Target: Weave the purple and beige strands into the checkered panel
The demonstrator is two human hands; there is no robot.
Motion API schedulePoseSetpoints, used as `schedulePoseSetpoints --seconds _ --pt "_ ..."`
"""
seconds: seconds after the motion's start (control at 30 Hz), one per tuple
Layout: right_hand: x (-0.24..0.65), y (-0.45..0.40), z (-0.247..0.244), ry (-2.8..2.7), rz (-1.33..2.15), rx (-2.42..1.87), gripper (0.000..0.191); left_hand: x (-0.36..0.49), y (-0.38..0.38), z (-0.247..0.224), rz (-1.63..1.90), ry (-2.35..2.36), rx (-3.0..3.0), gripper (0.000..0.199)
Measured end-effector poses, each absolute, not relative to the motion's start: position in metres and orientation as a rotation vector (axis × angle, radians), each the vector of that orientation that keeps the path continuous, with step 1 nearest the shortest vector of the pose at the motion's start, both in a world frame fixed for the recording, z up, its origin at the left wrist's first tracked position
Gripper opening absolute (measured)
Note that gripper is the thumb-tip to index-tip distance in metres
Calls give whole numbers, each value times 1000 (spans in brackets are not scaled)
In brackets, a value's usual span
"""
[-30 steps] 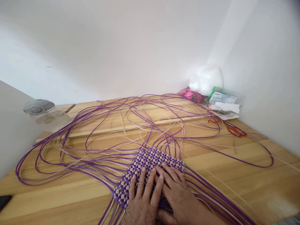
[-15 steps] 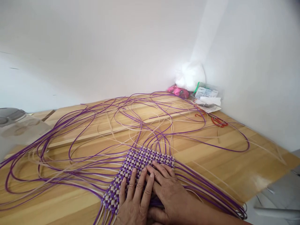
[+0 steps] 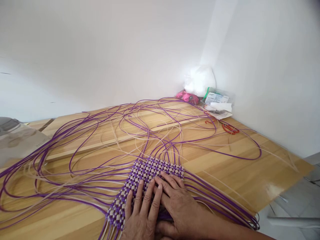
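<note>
A woven panel point(image 3: 147, 170) of purple and beige plastic cord, in a checked pattern, lies on the wooden table below me. Loose purple cords point(image 3: 82, 196) and beige ones fan out from its left, far, right and near edges. My left hand point(image 3: 142, 213) rests on the panel's near part, fingers stretched out and slightly spread. Beside it my right hand point(image 3: 178, 201) presses on the right part of the weave, its fingers laid out flat and its fingertips close to the left hand's. Both palms hide the near middle of the panel.
Orange-handled scissors point(image 3: 230, 129) lie on the table point(image 3: 250, 180) at the right. In the far corner sit a white bag point(image 3: 200, 80), a pink bundle point(image 3: 187, 97) and a packet with papers point(image 3: 217, 99). A grey-and-white object point(image 3: 17, 136) stands at the left edge.
The whole view has shifted slightly, so things appear a little further left. Both hands keep their places on the woven panel.
</note>
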State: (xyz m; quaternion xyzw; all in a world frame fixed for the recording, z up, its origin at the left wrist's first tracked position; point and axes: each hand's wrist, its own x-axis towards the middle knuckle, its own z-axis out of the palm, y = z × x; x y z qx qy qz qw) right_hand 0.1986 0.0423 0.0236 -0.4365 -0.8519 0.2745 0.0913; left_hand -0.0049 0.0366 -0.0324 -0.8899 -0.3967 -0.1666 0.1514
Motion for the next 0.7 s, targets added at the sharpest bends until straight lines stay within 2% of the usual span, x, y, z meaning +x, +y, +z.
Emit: schedulePoseSetpoints --seconds 0.7 --pt "198 42 24 -2548 756 -1286 85 -7 36 -37 -411 -1171 -2551 89"
